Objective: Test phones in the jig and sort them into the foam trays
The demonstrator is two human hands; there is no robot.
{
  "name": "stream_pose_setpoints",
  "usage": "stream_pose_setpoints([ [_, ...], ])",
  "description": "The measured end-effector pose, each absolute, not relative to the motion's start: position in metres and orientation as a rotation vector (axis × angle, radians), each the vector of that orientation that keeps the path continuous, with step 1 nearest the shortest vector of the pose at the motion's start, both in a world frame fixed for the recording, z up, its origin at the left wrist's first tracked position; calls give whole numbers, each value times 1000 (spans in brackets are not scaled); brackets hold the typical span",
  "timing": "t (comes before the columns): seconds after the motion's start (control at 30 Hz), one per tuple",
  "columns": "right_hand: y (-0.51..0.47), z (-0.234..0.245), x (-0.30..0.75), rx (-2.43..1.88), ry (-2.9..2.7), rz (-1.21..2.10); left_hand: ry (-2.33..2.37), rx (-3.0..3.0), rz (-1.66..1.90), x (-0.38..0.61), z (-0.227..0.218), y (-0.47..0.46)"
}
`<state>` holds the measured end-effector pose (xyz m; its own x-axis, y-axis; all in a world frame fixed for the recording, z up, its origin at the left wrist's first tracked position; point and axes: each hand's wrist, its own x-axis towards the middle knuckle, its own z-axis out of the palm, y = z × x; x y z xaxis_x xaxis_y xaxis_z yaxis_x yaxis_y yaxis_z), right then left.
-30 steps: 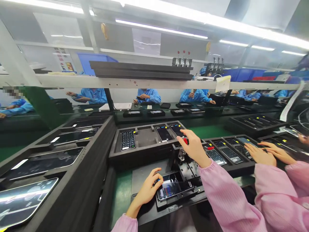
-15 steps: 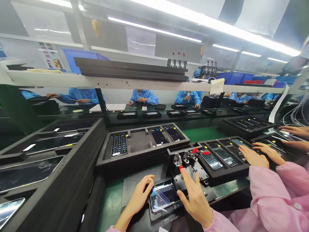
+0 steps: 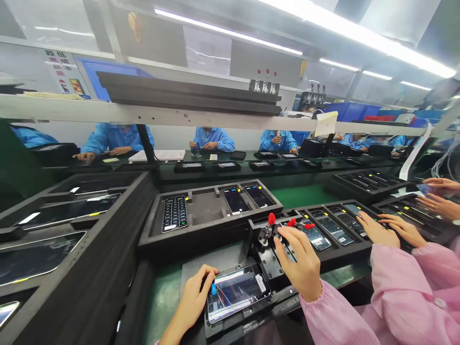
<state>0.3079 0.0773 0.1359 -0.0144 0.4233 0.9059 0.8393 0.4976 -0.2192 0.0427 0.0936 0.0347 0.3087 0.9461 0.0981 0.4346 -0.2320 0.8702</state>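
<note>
A phone with a dark screen lies in a black holder in front of me. A blue tab and bright reflections show on its left part. My left hand bends its fingers over the holder's upper left corner, beside the phone, with the fingertips partly hidden. Above a clamp fixture, my right hand is raised, fingers curved and apart, holding nothing. Just left of its fingertips, one red clamp handle points up. Two other red handles, one being this handle, lean right.
Behind the fixture stands a foam tray holding several phones, and another tray is to its right. Stacked foam trays rise at left. A co-worker's hands reach over the right tray. A shelf crosses overhead.
The phone and its holder have slid left, out from beside the clamp plates, along with my left hand. My right hand has risen, and the nearest red handle has swung from down to upright.
</note>
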Motion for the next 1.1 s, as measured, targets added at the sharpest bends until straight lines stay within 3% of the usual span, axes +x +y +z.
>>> stream_pose_setpoints([
  [0.17, 99, 158, 307, -1257, -1734, -362, 1221, 1786, 844, 47, 36, 93],
  [0.67, 98, 153, 317, -1213, -1743, -95, 1067, 1651, 797, 53, 35, 98],
  [0.87, 66, 106, 326, -1033, -1816, -380, 1060, 1559, 800, 51, 37, 98],
  [0.97, 60, 78, 324, -1163, -1954, -550, 1084, 1601, 791, 55, 39, 98],
  [1.1, 57, 64, 323, -1350, -2081, -471, 1081, 1669, 795, 59, 35, 99],
])
